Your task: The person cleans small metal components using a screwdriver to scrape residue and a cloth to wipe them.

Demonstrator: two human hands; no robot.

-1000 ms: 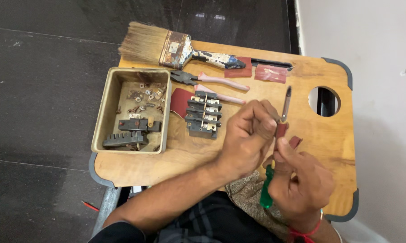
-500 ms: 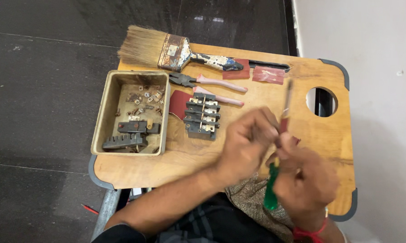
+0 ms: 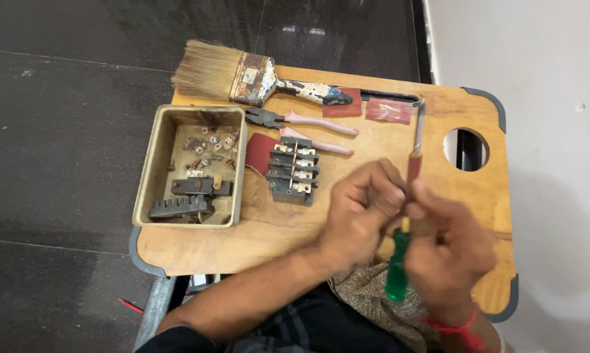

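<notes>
I see my right hand (image 3: 448,252) closed around a green-handled screwdriver (image 3: 404,216), its shaft rising over the wooden board (image 3: 373,140) with the tip near the board's far edge. My left hand (image 3: 360,209) pinches something small against the shaft, fingers curled shut; what it holds is hidden from me.

Taking the metal tray (image 3: 152,170) as my landmark: just right of it lies one dark terminal block (image 3: 293,171) resting partly on a red sheet. Beyond the tray lies one old paintbrush (image 3: 255,78), and between brush and block one pair of pink-handled pliers (image 3: 301,124). Two more red pieces (image 3: 389,110) lie farther right, near the brush handle. Inside the tray I count two dark block parts (image 3: 190,196) and a scatter of small screws (image 3: 210,147), too many and too small to count.

The board has grey corner guards and a round hole (image 3: 468,147) far right of the tray. It stands over a dark tiled floor (image 3: 59,131), with a white wall (image 3: 543,98) to the right.
</notes>
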